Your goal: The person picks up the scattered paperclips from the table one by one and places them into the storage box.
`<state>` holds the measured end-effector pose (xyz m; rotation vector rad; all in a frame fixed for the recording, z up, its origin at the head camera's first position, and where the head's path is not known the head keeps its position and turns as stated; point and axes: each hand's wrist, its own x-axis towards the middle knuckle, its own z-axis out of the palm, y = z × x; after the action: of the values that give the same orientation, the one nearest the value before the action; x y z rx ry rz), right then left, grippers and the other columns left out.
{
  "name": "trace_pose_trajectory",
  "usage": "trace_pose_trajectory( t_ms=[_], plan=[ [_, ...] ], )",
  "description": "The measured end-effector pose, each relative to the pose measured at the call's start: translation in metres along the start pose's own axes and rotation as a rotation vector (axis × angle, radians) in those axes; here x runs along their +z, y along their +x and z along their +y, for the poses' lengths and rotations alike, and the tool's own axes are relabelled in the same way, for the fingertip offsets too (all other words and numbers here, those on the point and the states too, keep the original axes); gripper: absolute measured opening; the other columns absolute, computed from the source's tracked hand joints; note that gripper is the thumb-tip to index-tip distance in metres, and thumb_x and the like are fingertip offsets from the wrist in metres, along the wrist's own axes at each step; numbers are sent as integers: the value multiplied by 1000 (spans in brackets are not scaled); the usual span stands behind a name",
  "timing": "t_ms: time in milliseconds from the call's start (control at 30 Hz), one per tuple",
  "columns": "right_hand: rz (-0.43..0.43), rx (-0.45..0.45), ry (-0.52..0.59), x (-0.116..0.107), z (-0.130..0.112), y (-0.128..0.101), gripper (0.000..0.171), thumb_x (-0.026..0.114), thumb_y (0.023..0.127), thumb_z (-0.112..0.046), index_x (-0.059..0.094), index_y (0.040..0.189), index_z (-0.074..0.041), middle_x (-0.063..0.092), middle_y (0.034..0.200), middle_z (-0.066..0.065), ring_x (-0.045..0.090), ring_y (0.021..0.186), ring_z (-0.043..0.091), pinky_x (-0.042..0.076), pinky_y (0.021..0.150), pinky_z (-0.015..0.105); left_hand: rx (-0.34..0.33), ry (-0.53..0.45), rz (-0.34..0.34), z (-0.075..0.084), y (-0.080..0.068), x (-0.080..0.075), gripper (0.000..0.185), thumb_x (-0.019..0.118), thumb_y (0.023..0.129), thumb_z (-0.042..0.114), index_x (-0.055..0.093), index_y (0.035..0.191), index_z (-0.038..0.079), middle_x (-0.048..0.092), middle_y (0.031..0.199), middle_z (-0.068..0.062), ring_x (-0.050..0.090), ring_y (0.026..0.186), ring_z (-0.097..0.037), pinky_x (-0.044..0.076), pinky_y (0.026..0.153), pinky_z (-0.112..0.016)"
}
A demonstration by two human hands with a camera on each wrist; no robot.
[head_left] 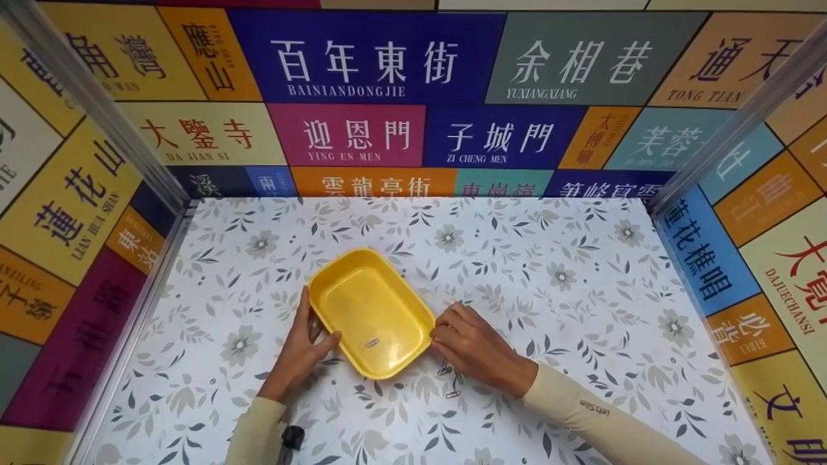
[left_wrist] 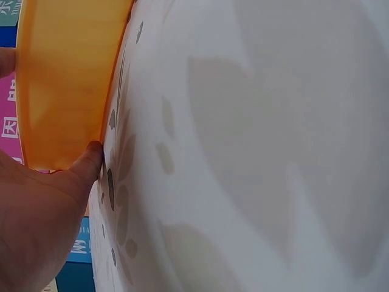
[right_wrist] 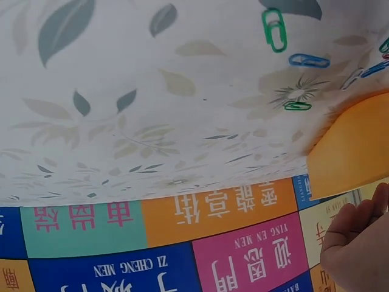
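A yellow plastic tray [head_left: 371,303] lies at an angle on the patterned tabletop, with one small paper clip [head_left: 372,343] inside it near the front. My left hand [head_left: 303,349] holds the tray's left side, fingers along the outer wall and thumb at the front left. In the left wrist view the thumb [left_wrist: 88,161] presses low on the tray's wall. At the right corner, my right hand [head_left: 475,345] grips the rim with bent fingers. Several coloured paper clips, among them a green paper clip [right_wrist: 275,30] and a blue paper clip [right_wrist: 309,61], lie beside the tray, partly under the right hand.
A white tabletop [head_left: 562,278] with a grey leaf and flower print spreads around the tray. Upright panels with coloured blocks of lettering enclose it, such as the back panel [head_left: 362,135], and clear corner strips [head_left: 736,123] run along their joins.
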<state>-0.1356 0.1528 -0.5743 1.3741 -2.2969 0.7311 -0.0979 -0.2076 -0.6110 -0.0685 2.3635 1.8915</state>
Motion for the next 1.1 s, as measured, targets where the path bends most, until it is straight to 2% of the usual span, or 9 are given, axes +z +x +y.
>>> trace_pose_trajectory(
  t_ms=[200,433,733,1100],
  plan=[
    [2,32,-3,-3,6,-12,9,83,96,-7,81,104,-10,66,105,1,58,100,20,52,86,34,-18,28,4,1,0,0,117,77,102,15,-11,178,21,-2,186,-6,13,170,-30,21,136,-46],
    [48,66,-3,-4,15,-26,9,83,94,-4,80,101,-9,67,103,2,61,100,22,54,89,37,24,-24,-9,0,0,-1,115,76,103,8,-12,177,17,-3,185,-10,14,170,-33,24,135,-46],
    [70,306,169,-5,23,-47,9,84,97,-3,82,99,-11,67,103,-2,59,101,16,54,87,29,-5,0,-5,0,0,0,115,76,104,12,-11,178,23,-3,186,-7,13,170,-31,22,136,-45],
    [22,455,281,-8,34,-66,9,84,98,-5,83,105,-9,67,106,-5,58,102,13,52,89,25,-5,-2,-1,0,-1,1,116,77,104,14,-11,178,22,-2,186,-7,13,170,-31,21,136,-47]
  ],
)
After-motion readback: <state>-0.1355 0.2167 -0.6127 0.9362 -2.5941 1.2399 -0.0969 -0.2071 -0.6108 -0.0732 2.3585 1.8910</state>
